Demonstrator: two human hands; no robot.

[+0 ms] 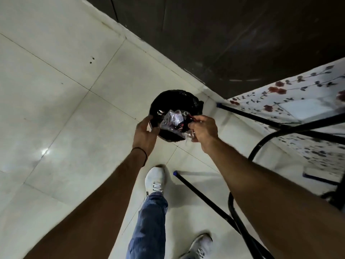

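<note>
A pale tiled floor (pixel 56 109) carries a bench (pixel 298 94) draped in a flowered cloth and, just beside its leg, a round bin (pixel 173 101) lined with a black bag. Above the bin's mouth hangs a crumpled clear plastic wrapper (pixel 173 120) with red and dark bits inside. The right grip (pixel 203 129) pinches the wrapper's right edge. The left grip (pixel 145 133) is loosely spread at the wrapper's left, holding nothing.

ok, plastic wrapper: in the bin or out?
Out. The right hand pinches the crumpled plastic wrapper over the black-lined bin.
</note>
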